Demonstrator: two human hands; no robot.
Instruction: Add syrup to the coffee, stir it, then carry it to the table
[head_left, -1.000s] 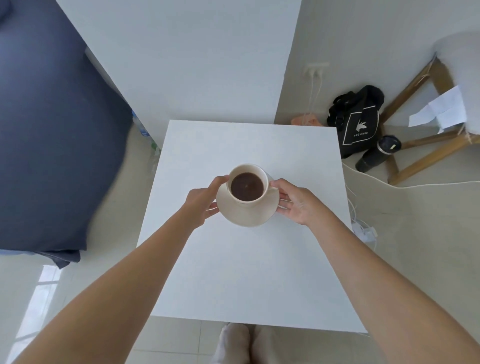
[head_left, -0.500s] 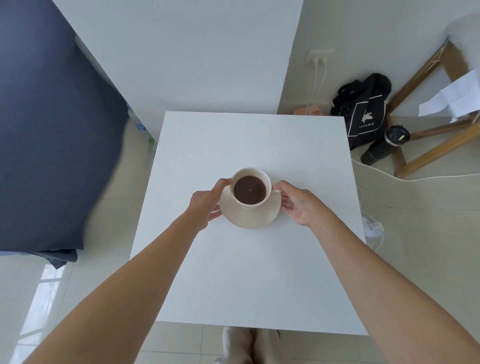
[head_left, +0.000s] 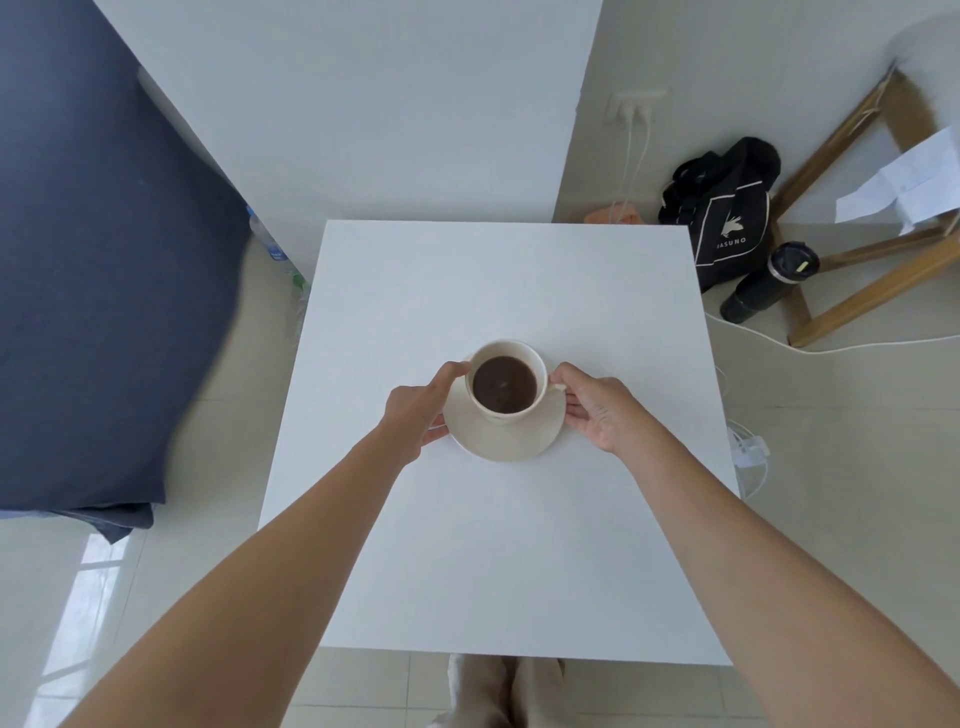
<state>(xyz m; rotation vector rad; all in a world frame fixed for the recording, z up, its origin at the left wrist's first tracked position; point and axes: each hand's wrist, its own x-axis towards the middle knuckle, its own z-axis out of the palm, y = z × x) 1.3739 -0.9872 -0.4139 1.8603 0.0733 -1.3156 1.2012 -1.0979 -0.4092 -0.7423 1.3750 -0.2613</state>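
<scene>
A cream cup of dark coffee (head_left: 505, 384) stands on a cream saucer (head_left: 511, 441) near the middle of a white square table (head_left: 498, 545). My left hand (head_left: 418, 410) grips the saucer's left edge, thumb against the cup's side. My right hand (head_left: 597, 405) holds the saucer's right edge beside the cup's handle. The saucer seems to rest on the tabletop or hover just above it; I cannot tell which. No syrup or spoon is in view.
A dark blue bed (head_left: 98, 260) fills the left side. On the floor to the right are a black bag (head_left: 727, 218), a black tumbler (head_left: 769, 283), a wooden stool frame (head_left: 872, 270) and white cables (head_left: 831, 345). A white wall panel stands behind the table.
Both hands with the cup and saucer have come lower and closer to the table's middle; the table now fills more of the view. The grip is unchanged.
</scene>
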